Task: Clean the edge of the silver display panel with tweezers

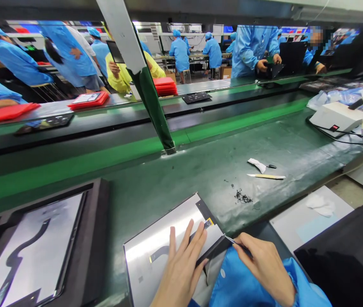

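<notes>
A silvery display panel [146, 247] lies at an angle on the near part of the bench, with a dark ribbon cable [160, 253] across its back. My left hand [184, 256] rests flat on this panel, fingers spread, partly covering the cable. At the panel's right-hand edge, my right hand [261, 260] is closed around slim metal tweezers [230, 240]. Their tip meets the dark edge strip near the corner; whether it grips anything is too small to tell. Black shreds [242, 196] are scattered on the green mat beyond the panel.
A second panel [40, 251] sits in a dark foam tray [100, 238] at left. A yellow-handled knife [267, 176] and a white wrapped scrap [257, 165] lie beyond the shreds. A white device [338, 119] with cables stands at right. An upright post [152, 102] rises mid-bench; co-workers sit and stand beyond.
</notes>
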`<state>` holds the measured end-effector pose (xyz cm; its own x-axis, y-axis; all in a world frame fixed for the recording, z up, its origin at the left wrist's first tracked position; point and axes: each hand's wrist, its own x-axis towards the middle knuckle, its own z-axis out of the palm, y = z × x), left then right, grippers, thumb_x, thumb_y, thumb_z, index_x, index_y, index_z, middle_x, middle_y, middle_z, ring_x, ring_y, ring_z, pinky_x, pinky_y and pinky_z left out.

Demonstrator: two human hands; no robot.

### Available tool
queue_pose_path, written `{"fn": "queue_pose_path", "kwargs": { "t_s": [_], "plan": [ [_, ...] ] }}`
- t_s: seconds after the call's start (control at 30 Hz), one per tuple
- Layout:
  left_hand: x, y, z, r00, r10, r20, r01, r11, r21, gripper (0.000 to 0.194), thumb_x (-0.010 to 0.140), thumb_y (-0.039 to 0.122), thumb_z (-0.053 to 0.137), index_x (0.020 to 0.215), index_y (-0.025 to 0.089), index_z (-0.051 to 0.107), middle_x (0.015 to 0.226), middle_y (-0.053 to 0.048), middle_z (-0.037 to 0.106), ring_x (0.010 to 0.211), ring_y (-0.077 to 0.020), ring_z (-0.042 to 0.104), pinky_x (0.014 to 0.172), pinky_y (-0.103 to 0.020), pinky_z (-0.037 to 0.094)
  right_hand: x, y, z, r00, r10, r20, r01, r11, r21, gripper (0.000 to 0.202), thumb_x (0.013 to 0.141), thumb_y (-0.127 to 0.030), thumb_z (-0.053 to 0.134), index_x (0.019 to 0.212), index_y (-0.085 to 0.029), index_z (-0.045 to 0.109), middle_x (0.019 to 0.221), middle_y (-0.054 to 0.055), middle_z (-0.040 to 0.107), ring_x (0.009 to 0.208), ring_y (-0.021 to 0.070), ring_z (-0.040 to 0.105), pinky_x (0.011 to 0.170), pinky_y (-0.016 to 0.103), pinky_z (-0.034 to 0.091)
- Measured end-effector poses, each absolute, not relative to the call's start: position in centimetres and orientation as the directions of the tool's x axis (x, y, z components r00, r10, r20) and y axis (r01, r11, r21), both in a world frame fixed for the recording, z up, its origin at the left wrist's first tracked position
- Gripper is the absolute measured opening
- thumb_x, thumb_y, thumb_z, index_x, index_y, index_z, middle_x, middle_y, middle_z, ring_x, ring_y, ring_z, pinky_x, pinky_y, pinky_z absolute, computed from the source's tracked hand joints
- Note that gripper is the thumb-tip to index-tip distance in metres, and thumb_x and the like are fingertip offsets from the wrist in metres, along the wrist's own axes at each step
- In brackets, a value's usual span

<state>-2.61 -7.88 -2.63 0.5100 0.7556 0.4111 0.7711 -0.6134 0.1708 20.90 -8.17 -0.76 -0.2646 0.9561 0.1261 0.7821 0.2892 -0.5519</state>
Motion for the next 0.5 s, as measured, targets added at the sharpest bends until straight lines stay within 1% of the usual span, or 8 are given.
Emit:
{"fn": "queue_pose_path", "kwargs": {
  "t_s": [0.1, 0.17, 0.23, 0.27, 0.33, 0.4, 0.43, 0.5],
  "plan": [
    [-2.6, -7.9, -2.2, 0.489, 0.777, 0.397, 0.784, -0.591, 0.19, 0.055, 0.099, 0.01, 0.04, 0.152, 0.018, 0.029, 0.146, -0.014, 0.051, 0.145, -0.0277, 0.03, 0.117, -0.062, 0.018, 20.7, -8.3, -0.7, -0.248, 0.956, 0.155, 0.777, 0.292, -0.558, 0.028, 0.101, -0.028, 0.04, 0.075, -0.025, 0.053, 0.064, -0.003, 0.065, 0.051, 0.0137, 0.063, 0.051, 0.023, 0.039],
    [-2.7, -7.9, -1.9, 0.507, 0.777, 0.372, 0.778, -0.599, 0.191, 0.057, 0.099, 0.01, 0.041, 0.153, 0.018, 0.026, 0.146, -0.015, 0.051, 0.144, -0.0282, 0.032, 0.116, -0.063, 0.02, 20.6, -8.3, -0.5, -0.232, 0.961, 0.149, 0.761, 0.275, -0.588, 0.029, 0.1, -0.028, 0.041, 0.074, -0.025, 0.053, 0.063, -0.003, 0.064, 0.051, 0.0137, 0.062, 0.051, 0.023, 0.038],
    [-2.8, -7.9, -1.6, 0.543, 0.765, 0.347, 0.761, -0.623, 0.183, 0.058, 0.099, 0.011, 0.042, 0.154, 0.018, 0.024, 0.146, -0.016, 0.05, 0.144, -0.0287, 0.033, 0.116, -0.063, 0.02, 20.5, -8.0, -0.3, -0.212, 0.974, 0.081, 0.724, 0.213, -0.656, 0.028, 0.098, -0.03, 0.043, 0.072, -0.024, 0.053, 0.062, -0.003, 0.063, 0.052, 0.0136, 0.06, 0.052, 0.024, 0.037],
    [-2.8, -7.9, -1.5, 0.549, 0.762, 0.342, 0.758, -0.627, 0.181, 0.058, 0.099, 0.012, 0.042, 0.154, 0.018, 0.024, 0.146, -0.016, 0.05, 0.144, -0.0287, 0.032, 0.116, -0.063, 0.02, 20.5, -7.8, -0.1, -0.202, 0.979, 0.022, 0.689, 0.158, -0.707, 0.028, 0.097, -0.031, 0.044, 0.071, -0.024, 0.052, 0.061, -0.003, 0.06, 0.052, 0.0135, 0.057, 0.052, 0.024, 0.036],
    [-2.6, -8.0, -1.5, 0.531, 0.769, 0.355, 0.768, -0.614, 0.182, 0.057, 0.1, 0.011, 0.04, 0.154, 0.018, 0.022, 0.146, -0.016, 0.05, 0.145, -0.0284, 0.031, 0.116, -0.064, 0.019, 20.6, -7.3, 0.1, -0.185, 0.973, -0.136, 0.558, -0.01, -0.83, 0.029, 0.094, -0.036, 0.048, 0.068, -0.023, 0.051, 0.056, -0.004, 0.054, 0.051, 0.0126, 0.052, 0.052, 0.024, 0.035],
    [-2.4, -8.0, -1.7, 0.503, 0.778, 0.376, 0.78, -0.596, 0.189, 0.056, 0.1, 0.01, 0.038, 0.154, 0.017, 0.023, 0.146, -0.015, 0.051, 0.145, -0.0279, 0.03, 0.116, -0.064, 0.019, 20.7, -6.7, 0.1, -0.195, 0.929, -0.315, 0.346, -0.235, -0.908, 0.03, 0.087, -0.041, 0.054, 0.065, -0.021, 0.051, 0.05, -0.006, 0.047, 0.047, 0.0103, 0.044, 0.048, 0.022, 0.032],
    [-2.2, -8.1, -1.8, 0.494, 0.779, 0.386, 0.783, -0.592, 0.192, 0.055, 0.1, 0.01, 0.037, 0.154, 0.017, 0.023, 0.146, -0.015, 0.051, 0.145, -0.0279, 0.031, 0.116, -0.065, 0.018, 20.7, -6.4, 0.1, -0.215, 0.892, -0.398, 0.237, -0.348, -0.907, 0.029, 0.083, -0.043, 0.058, 0.065, -0.021, 0.051, 0.048, -0.007, 0.045, 0.044, 0.0086, 0.039, 0.045, 0.021, 0.028],
    [-2.1, -8.1, -2.1, 0.49, 0.777, 0.395, 0.781, -0.593, 0.197, 0.054, 0.101, 0.01, 0.035, 0.153, 0.018, 0.024, 0.145, -0.016, 0.052, 0.144, -0.0279, 0.033, 0.116, -0.065, 0.018, 20.9, -6.0, 0.1, -0.264, 0.805, -0.532, 0.08, -0.531, -0.844, 0.029, 0.075, -0.045, 0.065, 0.066, -0.02, 0.052, 0.045, -0.01, 0.043, 0.038, 0.0048, 0.029, 0.039, 0.019, 0.019]
  ]
}}
